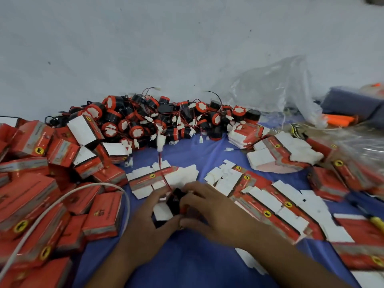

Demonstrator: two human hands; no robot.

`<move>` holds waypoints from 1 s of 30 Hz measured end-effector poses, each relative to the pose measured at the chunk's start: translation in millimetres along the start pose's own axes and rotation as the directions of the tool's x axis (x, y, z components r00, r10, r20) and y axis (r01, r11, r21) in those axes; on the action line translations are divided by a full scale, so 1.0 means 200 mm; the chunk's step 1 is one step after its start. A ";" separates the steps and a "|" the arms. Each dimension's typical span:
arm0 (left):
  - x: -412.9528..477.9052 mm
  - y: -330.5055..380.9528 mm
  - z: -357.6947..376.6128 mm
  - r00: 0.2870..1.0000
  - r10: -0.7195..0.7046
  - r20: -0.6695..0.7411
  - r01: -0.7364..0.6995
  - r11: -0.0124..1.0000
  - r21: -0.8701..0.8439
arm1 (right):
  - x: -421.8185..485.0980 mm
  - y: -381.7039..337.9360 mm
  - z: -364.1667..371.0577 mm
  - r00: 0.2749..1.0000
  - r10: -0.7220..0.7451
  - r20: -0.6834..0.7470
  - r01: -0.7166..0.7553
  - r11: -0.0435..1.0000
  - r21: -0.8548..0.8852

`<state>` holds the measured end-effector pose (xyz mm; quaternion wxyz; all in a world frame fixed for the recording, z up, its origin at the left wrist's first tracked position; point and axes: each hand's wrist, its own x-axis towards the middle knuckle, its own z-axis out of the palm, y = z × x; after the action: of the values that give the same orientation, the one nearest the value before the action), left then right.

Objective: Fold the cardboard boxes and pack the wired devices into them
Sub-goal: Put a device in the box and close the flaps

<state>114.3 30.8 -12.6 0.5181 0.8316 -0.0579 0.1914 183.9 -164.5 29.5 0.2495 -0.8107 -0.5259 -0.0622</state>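
My left hand (pixel 148 222) and my right hand (pixel 209 210) meet over the blue cloth and grip a small box (pixel 164 210) with a white flap and a black wired device (pixel 176 197) at its mouth. The device's red wire (pixel 164 175) runs up to a white plug (pixel 161 142). A flat unfolded box (pixel 153 179) lies just beyond my hands. A heap of black-and-orange wired devices (pixel 149 119) sits at the back against the wall. How far the device sits inside the box is hidden by my fingers.
Folded red boxes (pixel 33 196) are piled at the left, with a white cable (pixel 68 196) looping over them. Flat box blanks (pixel 276 208) fan out at the right. A clear plastic bag (pixel 270 88) and an orange object (pixel 336 119) lie at the back right.
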 end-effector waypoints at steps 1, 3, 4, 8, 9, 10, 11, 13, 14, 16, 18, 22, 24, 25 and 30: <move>0.00 0.00 0.00 1.000 0.009 0.004 -0.009 1.000 0.010 | 0.00 -0.01 0.01 1.000 0.026 -0.015 -0.025 0.999 0.040; 0.00 -0.01 0.00 0.999 0.029 0.017 -0.030 0.999 0.024 | 0.02 -0.01 0.01 0.994 0.107 0.001 -0.106 0.990 0.096; -0.01 -0.01 0.00 0.999 0.031 0.026 -0.031 0.999 0.014 | 0.02 -0.01 0.01 0.989 0.149 0.023 -0.151 0.984 0.092; -0.01 0.02 0.00 1.000 0.010 0.027 -0.009 0.999 -0.040 | 0.07 -0.02 0.01 0.959 0.276 0.070 -0.281 0.957 0.078; -0.02 0.03 0.00 1.000 0.007 0.026 -0.006 0.999 -0.038 | 0.08 -0.02 0.00 0.955 0.291 0.064 -0.295 0.951 0.089; -0.02 0.03 0.01 1.000 0.006 0.024 -0.005 0.999 -0.035 | 0.09 -0.02 0.00 0.957 0.286 0.057 -0.290 0.953 0.088; -0.03 0.03 0.01 1.000 0.002 0.019 -0.002 0.999 -0.033 | 0.10 -0.02 0.01 0.961 0.271 0.053 -0.274 0.959 0.068; -0.03 0.02 0.01 1.000 -0.014 0.006 0.014 0.999 -0.034 | 0.11 -0.04 0.00 0.966 0.255 0.034 -0.257 0.966 0.032; -0.03 0.01 0.01 1.000 -0.021 -0.003 0.021 0.999 -0.031 | 0.12 -0.03 -0.01 0.965 0.263 0.014 -0.264 0.964 0.029; -0.04 -0.01 0.00 0.999 -0.024 -0.034 0.023 1.000 -0.017 | 0.14 -0.01 -0.03 0.948 0.314 -0.049 -0.312 0.949 0.044; -0.03 -0.01 0.00 0.998 -0.011 -0.061 0.010 1.000 -0.006 | 0.14 0.02 -0.05 0.897 0.423 -0.126 -0.410 0.904 0.122; -0.03 0.00 0.00 0.998 0.025 -0.051 -0.025 1.000 -0.006 | 0.14 0.03 0.01 0.782 0.600 -0.171 -0.528 0.782 0.331; -0.03 0.00 0.00 0.998 0.039 -0.052 -0.039 0.999 0.003 | 0.14 0.02 0.05 0.763 0.623 -0.172 -0.534 0.758 0.375; -0.03 0.00 0.00 0.998 0.042 -0.055 -0.042 0.999 0.004 | 0.14 0.02 0.06 0.766 0.614 -0.193 -0.528 0.771 0.357; -0.03 0.00 0.00 0.996 0.060 -0.063 -0.056 0.996 0.065 | 0.12 0.08 0.10 0.795 0.533 -0.288 -0.488 0.845 0.218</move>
<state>108.7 29.9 -15.1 0.4873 0.8390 -0.0590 0.2350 205.2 -140.0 16.7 0.3963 -0.8812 -0.2394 -0.0955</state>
